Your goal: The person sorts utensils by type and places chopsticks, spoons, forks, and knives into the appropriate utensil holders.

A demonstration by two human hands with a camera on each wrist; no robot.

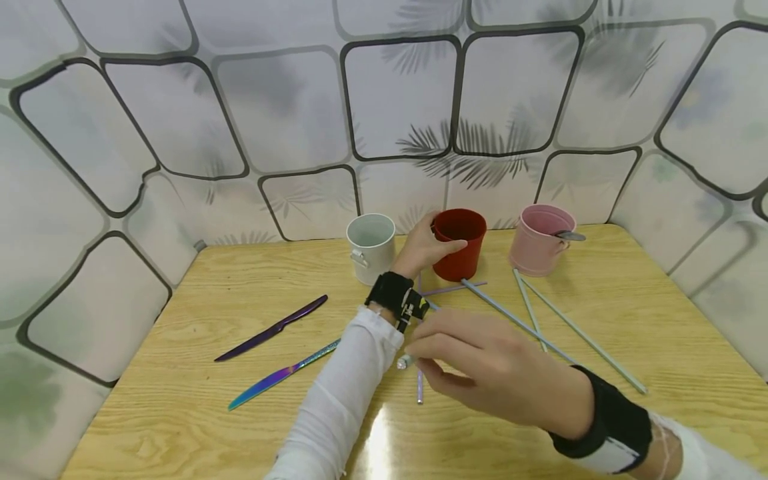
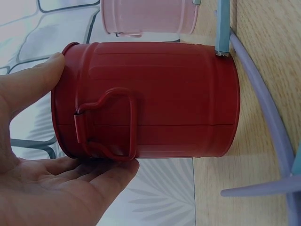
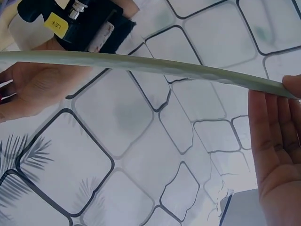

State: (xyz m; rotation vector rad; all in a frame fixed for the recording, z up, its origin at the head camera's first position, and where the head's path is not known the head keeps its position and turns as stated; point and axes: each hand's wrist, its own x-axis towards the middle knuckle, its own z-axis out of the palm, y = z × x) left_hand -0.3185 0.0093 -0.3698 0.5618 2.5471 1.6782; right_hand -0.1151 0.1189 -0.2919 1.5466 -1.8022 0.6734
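Observation:
My left hand (image 1: 423, 248) holds the red bucket (image 1: 461, 257) at its rim, thumb on one side and fingers on the other. In the left wrist view the red bucket (image 2: 164, 103) shows its wire handle folded against the wall. Nearer to me, my right hand (image 1: 492, 370) pinches a pale green chopstick (image 1: 405, 363) close to one end. The right wrist view shows this chopstick (image 3: 141, 64) stretching across toward the left hand (image 3: 47, 84), with the fingers of the right hand (image 3: 277, 155) under its end.
A white bucket (image 1: 373, 257) stands left of the red one. To the right, a pink bucket (image 1: 533, 250) contains a spoon (image 1: 570, 235). Green chopsticks (image 1: 582, 333), a blue chopstick (image 1: 516, 319) and purple chopsticks (image 1: 420, 390) lie about. A purple knife (image 1: 276, 328) and rainbow knife (image 1: 270, 381) lie left.

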